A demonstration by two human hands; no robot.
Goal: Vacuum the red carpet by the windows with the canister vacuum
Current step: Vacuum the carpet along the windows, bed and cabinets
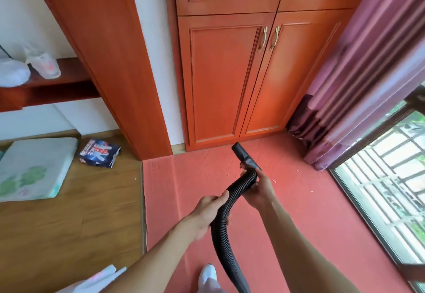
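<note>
Both arms reach forward over the red carpet [310, 235]. The left hand [207, 210], nearer the body, curls its fingers round the black ribbed hose [222, 235]. The right hand [262, 189] grasps the hose farther along, just behind the nozzle [243, 157]. The nozzle points toward the far carpet edge near the orange cupboard [225, 81], with the window [386, 177] on the right.

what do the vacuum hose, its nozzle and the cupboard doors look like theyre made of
The hose looks like black flexible plastic, going by its ribbed ridges and easy bend. The nozzle seems to be hard, smooth black plastic with a dull sheen. The cupboard doors are probably wood or wood-look board with a glossy orange-brown finish and framed panels. Their brass-coloured handles look like metal.
</note>
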